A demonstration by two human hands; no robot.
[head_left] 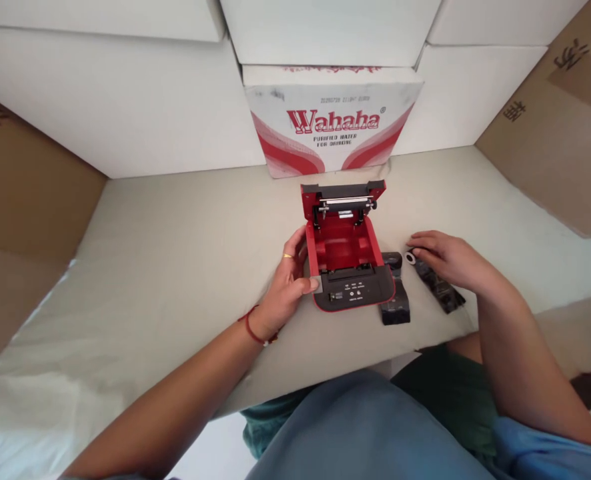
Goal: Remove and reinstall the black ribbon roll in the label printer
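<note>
A small red-and-black printer (353, 293) stands on the cloth-covered table with its lid (343, 193) raised. Its red inner bay (343, 247) shows, and no roll is visible in it. My left hand (293, 270) grips the printer's left side, thumb on the front corner, fingers along the wall. To the right of the printer, my right hand (440, 257) has its fingers closed round a small black roll with a white core (409, 258); its loose black tail (445, 293) lies on the cloth. Another black roll (395, 310) lies partly unwound between the printer and my right hand.
A white and red Wahaha water carton (335, 127) stands behind the printer, with white boxes (175, 107) around and above it. Brown cardboard boxes flank the table at left (25, 220) and right (560, 133). The table's front edge runs close to my lap.
</note>
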